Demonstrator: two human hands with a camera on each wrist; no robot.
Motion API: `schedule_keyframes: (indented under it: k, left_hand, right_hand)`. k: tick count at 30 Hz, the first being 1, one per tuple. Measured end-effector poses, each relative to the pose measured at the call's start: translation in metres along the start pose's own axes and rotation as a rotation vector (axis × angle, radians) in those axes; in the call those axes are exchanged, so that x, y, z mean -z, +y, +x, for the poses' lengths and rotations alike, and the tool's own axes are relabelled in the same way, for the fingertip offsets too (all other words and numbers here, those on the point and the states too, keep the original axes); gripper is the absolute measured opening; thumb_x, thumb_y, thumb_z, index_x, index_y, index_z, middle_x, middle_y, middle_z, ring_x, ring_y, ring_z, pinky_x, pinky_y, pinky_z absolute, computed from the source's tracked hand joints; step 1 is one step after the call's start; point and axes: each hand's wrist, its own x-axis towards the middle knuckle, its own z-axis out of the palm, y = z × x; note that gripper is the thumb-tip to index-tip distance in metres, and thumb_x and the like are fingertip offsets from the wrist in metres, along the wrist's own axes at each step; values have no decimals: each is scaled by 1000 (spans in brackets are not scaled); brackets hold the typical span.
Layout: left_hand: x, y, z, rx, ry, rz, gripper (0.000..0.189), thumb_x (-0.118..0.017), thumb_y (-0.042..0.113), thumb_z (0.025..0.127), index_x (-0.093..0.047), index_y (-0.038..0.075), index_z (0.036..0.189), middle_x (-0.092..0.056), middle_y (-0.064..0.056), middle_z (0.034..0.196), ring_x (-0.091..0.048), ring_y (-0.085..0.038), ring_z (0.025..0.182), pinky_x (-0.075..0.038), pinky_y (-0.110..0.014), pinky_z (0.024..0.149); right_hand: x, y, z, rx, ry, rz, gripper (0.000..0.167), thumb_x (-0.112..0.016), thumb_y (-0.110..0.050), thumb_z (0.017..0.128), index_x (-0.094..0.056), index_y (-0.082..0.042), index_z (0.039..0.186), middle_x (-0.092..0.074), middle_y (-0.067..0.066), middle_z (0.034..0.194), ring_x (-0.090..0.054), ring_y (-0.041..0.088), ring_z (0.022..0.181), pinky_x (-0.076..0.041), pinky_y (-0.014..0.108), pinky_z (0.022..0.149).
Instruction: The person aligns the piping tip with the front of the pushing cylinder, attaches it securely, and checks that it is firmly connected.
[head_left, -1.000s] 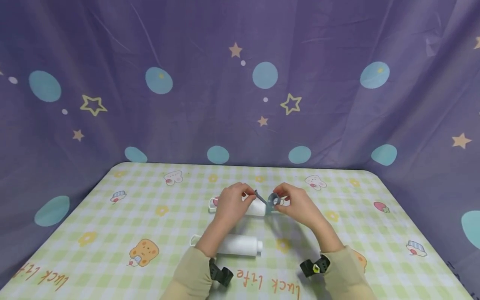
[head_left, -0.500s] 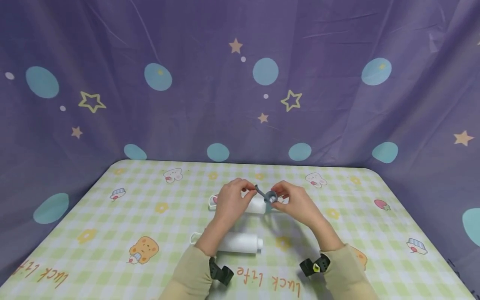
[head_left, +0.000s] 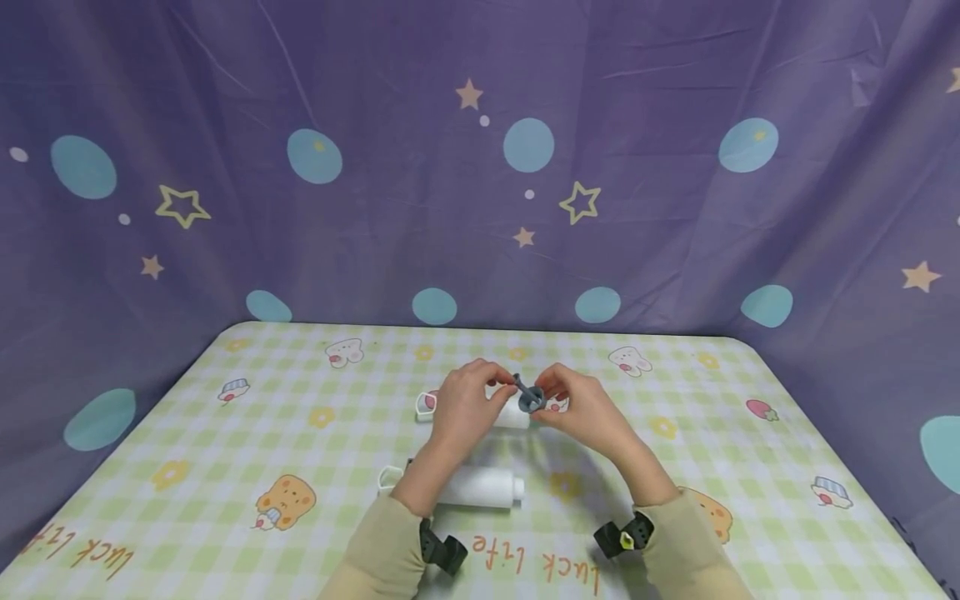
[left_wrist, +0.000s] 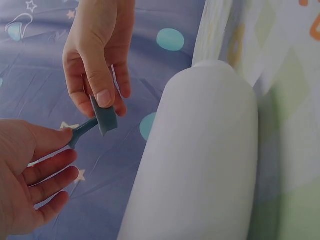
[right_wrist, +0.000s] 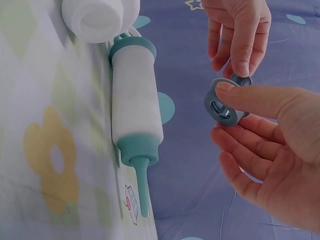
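Note:
Both hands are raised over the middle of the table with a small grey-blue nozzle piece between them. My left hand (head_left: 468, 404) pinches its thin stem (left_wrist: 84, 131) between thumb and fingers. My right hand (head_left: 588, 408) grips the wide ring-shaped collar (right_wrist: 220, 107) by its rim, thumb on top. The stem meets the collar; whether they are one part or two I cannot tell. Behind the hands lies a white squeeze bottle (right_wrist: 135, 95) with a teal nozzle cap (right_wrist: 137, 150). Nearer lies another white bottle (head_left: 480, 487), its white neck (head_left: 518, 489) bare.
A green-and-white checked cloth (head_left: 360, 533) with cartoon prints covers the table. A purple curtain (head_left: 390, 217) with stars and blue dots hangs behind it. Each wrist wears a small black camera (head_left: 442, 548). The near bottle lies partly under my left forearm (head_left: 423, 479).
The right hand has brought the collar left towards the stem and turned it, so the stem now overlaps it in the head view. The left hand has barely shifted.

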Motion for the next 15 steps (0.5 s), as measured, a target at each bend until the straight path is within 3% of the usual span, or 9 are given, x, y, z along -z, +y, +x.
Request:
schedule_keyframes:
  k: [15]
  left_hand:
    - [-2, 6, -2, -47, -31, 19, 9, -74, 24, 75, -69, 18, 80, -65, 6, 78, -59, -12, 72, -43, -28, 69]
  right_hand:
    - [-2, -4, -1, 9, 28, -7, 32, -76, -18, 73, -58, -15, 99, -63, -3, 92, -61, 11, 82, -50, 32, 74]
